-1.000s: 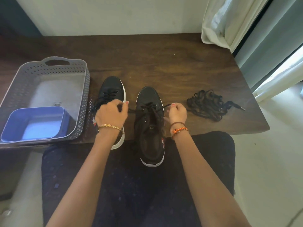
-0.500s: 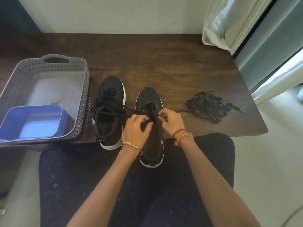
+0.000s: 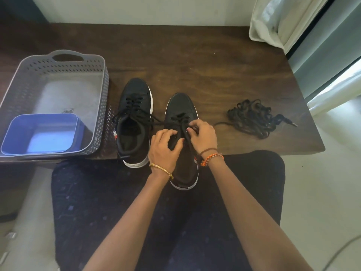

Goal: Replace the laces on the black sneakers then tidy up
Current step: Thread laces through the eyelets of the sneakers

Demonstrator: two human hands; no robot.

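Two black sneakers with white soles stand side by side at the near edge of the dark wooden table [image 3: 195,59]. The left sneaker [image 3: 134,122] is laced, its lace ends lying loose. The right sneaker [image 3: 182,114] overhangs the table edge above my lap. Both hands work on top of it. My left hand [image 3: 165,147] pinches its black lace [image 3: 182,124] over the tongue. My right hand [image 3: 204,136] pinches the other strand of the same lace. A tangled heap of black laces [image 3: 252,118] lies on the table to the right.
A grey perforated basket [image 3: 54,61] stands at the left with a blue plastic box [image 3: 42,133] in its near corner. A white curtain [image 3: 277,18] hangs over the table's far right corner. The table's right edge drops to the floor.
A second ago my hands held the lace ends pulled wide apart over both shoes. They have come together over the right sneaker's tongue, and the lace is now slack between them.
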